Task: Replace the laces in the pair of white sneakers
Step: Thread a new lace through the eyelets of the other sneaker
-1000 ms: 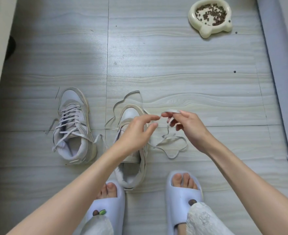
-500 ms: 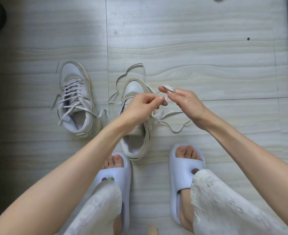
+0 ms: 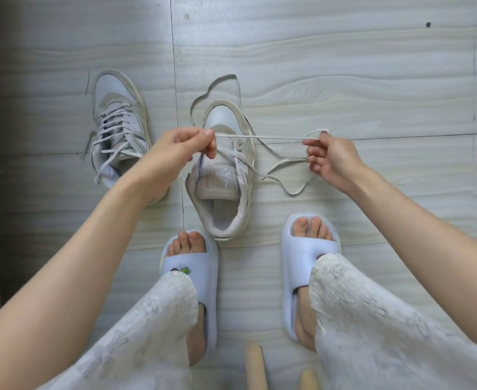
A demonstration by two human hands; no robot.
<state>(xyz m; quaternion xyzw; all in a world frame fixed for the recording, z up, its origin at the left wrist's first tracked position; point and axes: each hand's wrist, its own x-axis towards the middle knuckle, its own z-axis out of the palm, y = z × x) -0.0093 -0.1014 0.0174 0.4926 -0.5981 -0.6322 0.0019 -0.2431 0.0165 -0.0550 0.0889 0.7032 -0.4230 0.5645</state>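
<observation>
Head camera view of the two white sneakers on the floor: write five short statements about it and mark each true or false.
1. Both hands pinch one flat white lace, stretched between the left hand and the right hand. True.
2. The white sneaker on the left side of the view has no lace. False: it is laced up.
3. The white sneaker in the middle lies on its side. False: it stands upright, opening towards the person.
4. The person wears pale blue open-toe slides. True.
5. The sneakers rest on a carpet. False: on a pale wood-grain tiled floor.
</observation>
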